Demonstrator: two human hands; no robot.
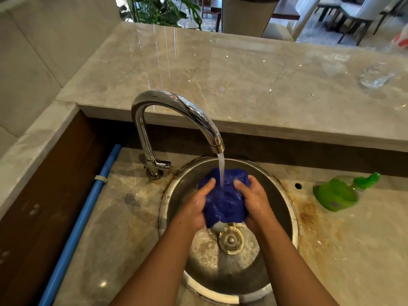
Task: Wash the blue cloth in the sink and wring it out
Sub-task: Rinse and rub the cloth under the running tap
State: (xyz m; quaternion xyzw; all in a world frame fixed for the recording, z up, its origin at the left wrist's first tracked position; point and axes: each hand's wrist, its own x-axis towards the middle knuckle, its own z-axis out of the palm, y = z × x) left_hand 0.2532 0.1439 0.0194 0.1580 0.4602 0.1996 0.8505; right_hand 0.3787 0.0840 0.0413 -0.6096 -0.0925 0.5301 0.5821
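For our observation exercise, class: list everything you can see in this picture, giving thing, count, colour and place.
sink: one, steel, set in the counter
tap: one, chrome, behind the sink, running
cloth: one, blue, bunched under the tap, over the sink
strainer: one, metal, sink bottom
bottle: one, green, on the counter right of the sink
glass: one, clear, on the ledge, far right
pipe: one, blue, along the left
plant: one, green, beyond the ledge
left hand: grips the cloth's left side
right hand: grips its right side

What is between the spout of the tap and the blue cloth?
In the head view, only a stream of water: it falls from the spout onto the blue cloth, which the left hand and the right hand grip over the sink.
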